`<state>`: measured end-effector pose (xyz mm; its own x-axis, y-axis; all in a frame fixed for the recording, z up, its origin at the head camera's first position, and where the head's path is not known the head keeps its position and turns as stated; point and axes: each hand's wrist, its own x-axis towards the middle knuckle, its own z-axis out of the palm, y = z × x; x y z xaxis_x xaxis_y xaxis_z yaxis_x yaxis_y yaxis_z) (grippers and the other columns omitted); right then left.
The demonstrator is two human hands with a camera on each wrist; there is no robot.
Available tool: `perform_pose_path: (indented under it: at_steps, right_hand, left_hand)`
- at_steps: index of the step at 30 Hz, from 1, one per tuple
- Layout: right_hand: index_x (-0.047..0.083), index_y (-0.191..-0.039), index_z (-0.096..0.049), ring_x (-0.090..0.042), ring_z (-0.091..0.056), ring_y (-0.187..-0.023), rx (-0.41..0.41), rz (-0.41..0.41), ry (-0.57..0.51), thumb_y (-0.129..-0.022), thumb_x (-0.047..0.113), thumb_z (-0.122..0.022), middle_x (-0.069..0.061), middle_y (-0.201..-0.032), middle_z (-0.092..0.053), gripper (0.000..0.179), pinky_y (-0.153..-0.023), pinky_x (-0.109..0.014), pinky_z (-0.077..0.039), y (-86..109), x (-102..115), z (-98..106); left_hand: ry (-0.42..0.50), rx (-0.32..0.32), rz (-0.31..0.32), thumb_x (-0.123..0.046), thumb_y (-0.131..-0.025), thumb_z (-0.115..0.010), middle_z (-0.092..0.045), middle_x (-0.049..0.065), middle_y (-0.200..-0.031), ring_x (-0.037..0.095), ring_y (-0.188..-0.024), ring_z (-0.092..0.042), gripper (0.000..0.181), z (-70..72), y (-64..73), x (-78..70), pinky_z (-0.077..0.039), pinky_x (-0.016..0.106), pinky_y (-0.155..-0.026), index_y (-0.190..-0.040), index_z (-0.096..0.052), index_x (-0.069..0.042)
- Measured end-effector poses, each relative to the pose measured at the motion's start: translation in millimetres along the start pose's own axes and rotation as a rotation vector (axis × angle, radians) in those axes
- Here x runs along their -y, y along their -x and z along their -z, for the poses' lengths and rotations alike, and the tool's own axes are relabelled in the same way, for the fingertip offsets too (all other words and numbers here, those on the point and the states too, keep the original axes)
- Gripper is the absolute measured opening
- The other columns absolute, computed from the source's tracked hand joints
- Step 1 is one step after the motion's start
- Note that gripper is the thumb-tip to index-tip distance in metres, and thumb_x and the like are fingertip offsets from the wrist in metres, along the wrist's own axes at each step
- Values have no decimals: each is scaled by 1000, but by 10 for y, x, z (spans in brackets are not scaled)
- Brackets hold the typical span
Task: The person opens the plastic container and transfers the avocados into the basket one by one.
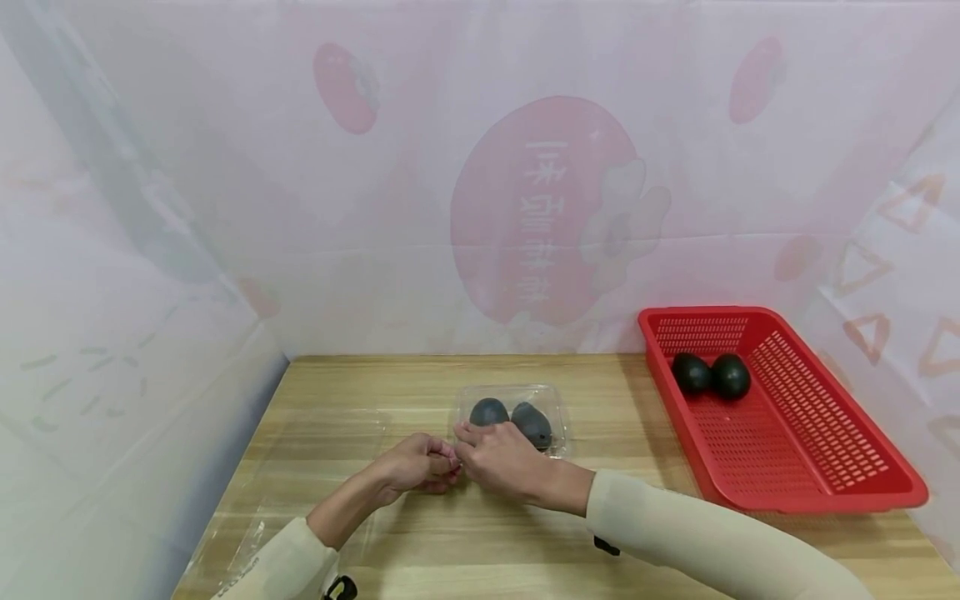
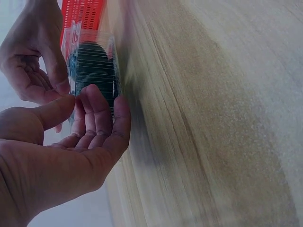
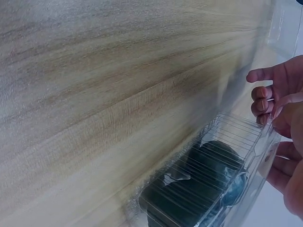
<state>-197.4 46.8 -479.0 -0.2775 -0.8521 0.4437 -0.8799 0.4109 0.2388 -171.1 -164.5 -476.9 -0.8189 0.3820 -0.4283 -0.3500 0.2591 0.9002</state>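
A lidded clear plastic box [image 1: 512,389] sits on the wooden table and holds two dark green avocados [image 1: 489,412]. At its near left corner both hands meet. My left hand [image 1: 420,464] pinches the rim there between thumb and fingers, palm turned up in the left wrist view. Beside it, my right hand [image 1: 502,458] grips the same corner, its thumb and fingertips on the rim. In the right wrist view the ribbed box wall [image 3: 234,135] shows with the avocados [image 3: 213,165] behind it. The exact contact of the fingertips is partly hidden.
A red perforated basket [image 1: 678,417] stands at the right with two more avocados [image 1: 731,377] near its far end. Faint clear plastic pieces [image 1: 315,433] lie on the table's left side. A printed sheet hangs behind the table [image 1: 420,533] and along both sides.
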Motion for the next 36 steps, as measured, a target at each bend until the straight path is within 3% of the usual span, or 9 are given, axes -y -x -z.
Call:
perform_pose_path:
  at_steps: [9,17,24,30,36]
  right_hand:
    - [11,-94,-75,-18,-76,-111,37,-5,62,-94,22,-75,-10,-124,-77,10,-65,-31,-63,10,15,-23]
    - [11,-96,-75,-17,-76,-110,3,-25,7,-96,24,-77,-11,-123,-77,14,-56,-29,-60,21,18,-20]
    - [10,-114,-76,-20,-73,-118,6,-75,-103,-100,23,-73,-11,-129,-75,20,-71,-32,-64,85,26,4]
    - [2,-146,-59,-24,-69,-124,76,-132,-246,-105,15,-64,-15,-140,-68,44,-84,-33,-63,167,-15,56]
    - [3,-142,-62,-26,-60,-138,105,-96,-295,-106,10,-63,-14,-150,-61,37,-96,-34,-59,252,-35,80]
  left_hand:
    - [11,12,-14,0,-104,-56,-69,10,-97,18,-91,-66,8,6,-19,1,-60,38,-86,-102,-64,-1]
    - [-24,16,-14,-3,-103,-56,-69,9,-98,20,-92,-66,9,-1,-13,-14,-59,41,-86,-98,-64,-2]
    - [-48,37,-9,-6,-104,-55,-67,6,-95,20,-90,-64,14,5,-31,-16,-56,37,-81,-93,-63,-5]
    - [-60,51,-16,-7,-105,-53,-65,6,-92,21,-89,-63,15,4,-16,-26,-55,37,-81,-92,-62,-5]
    - [-72,38,-16,-7,-104,-53,-65,7,-90,20,-87,-62,14,-36,7,-20,-54,36,-79,-94,-62,-2]
